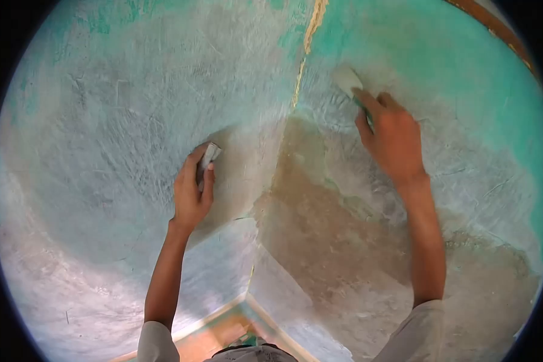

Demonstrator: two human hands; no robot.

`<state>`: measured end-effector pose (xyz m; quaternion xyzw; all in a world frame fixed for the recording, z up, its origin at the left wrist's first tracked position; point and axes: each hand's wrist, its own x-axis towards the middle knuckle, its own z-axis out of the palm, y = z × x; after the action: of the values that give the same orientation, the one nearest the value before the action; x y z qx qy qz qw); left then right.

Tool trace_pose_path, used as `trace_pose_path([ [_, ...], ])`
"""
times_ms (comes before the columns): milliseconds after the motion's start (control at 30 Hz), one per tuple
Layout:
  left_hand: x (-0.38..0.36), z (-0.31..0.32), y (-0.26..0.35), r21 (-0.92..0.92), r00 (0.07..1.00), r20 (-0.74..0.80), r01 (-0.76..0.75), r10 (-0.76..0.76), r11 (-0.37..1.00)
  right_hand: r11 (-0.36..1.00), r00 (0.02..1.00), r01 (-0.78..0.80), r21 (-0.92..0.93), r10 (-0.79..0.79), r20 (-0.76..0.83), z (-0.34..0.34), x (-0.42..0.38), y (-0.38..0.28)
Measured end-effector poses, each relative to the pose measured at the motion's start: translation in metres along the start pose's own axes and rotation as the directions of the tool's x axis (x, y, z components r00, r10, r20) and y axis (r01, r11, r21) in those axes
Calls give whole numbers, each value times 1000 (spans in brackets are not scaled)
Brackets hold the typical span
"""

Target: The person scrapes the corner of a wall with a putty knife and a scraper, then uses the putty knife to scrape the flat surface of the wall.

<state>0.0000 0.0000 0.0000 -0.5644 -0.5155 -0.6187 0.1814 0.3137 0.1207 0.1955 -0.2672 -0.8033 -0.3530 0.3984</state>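
My right hand [393,140] is closed around a putty knife [347,81], its pale, broad blade lying against the right wall where green paint meets grey filler. The blade is slightly blurred, and a bit of green handle shows by my thumb. On the other side of the corner, my left hand [193,188] pinches a small grey-white folded piece [210,154] between thumb and fingers, close to the left wall. What that piece is made of cannot be made out.
Two walls, left [120,139] and right [489,78], meet at a corner line with a yellowish crack [309,36]. A brown bare patch [320,235] spreads over the right wall. Below lies an orange floor [220,335]. A brown edge [495,27] curves at top right.
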Motion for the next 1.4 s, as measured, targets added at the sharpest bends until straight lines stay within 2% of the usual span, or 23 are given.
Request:
trace_pose_path([
  [67,1,14,2,68,996,-17,-90,91,994,988,1000,11,-152,-8,26,-9,30,5],
  [100,-7,-8,2,72,998,15,-56,55,996,977,996,70,-200,-58,66,-14,50,-13],
  [167,-12,-5,-2,71,998,28,-50,48,996,927,983,184,-328,-164,87,-14,77,-14],
  [267,-8,3,-17,114,944,-65,-314,323,942,868,954,301,-395,-268,138,-13,111,-21],
  [367,-17,1,-29,57,946,-138,-287,292,956,868,946,319,-380,-269,181,-12,132,-28],
  [467,-22,-4,-34,12,944,-124,-305,304,952,875,947,273,-399,-172,272,-20,142,-41],
  [567,-26,-6,-35,74,941,-124,-307,314,949,873,953,281,-398,-206,221,-14,143,-49],
  [667,-28,-3,-37,74,938,-153,-304,312,950,883,957,256,-393,-174,233,-1,160,-55],
  [767,-30,-6,-38,24,960,-123,-250,252,968,846,933,337,-413,-241,269,-1,157,-50],
  [867,-29,-10,-33,3,973,-99,-208,207,978,894,956,224,-387,-124,268,-9,142,-47],
  [967,-22,-8,-32,77,916,-164,-358,366,931,907,985,163,-388,-128,116,13,141,-37],
  [1067,-25,-10,-29,71,940,-119,-313,320,947,907,969,195,-373,-119,217,8,149,-42],
  [1167,-28,-11,-29,82,948,-109,-290,298,953,904,962,197,-381,-104,251,-3,142,-45],
  [1267,-37,-9,-37,67,951,-63,-300,304,952,907,977,131,-401,-49,208,-16,143,-47],
  [1400,-34,-5,-36,66,941,-105,-315,321,947,895,979,188,-403,-137,152,9,157,-42],
])
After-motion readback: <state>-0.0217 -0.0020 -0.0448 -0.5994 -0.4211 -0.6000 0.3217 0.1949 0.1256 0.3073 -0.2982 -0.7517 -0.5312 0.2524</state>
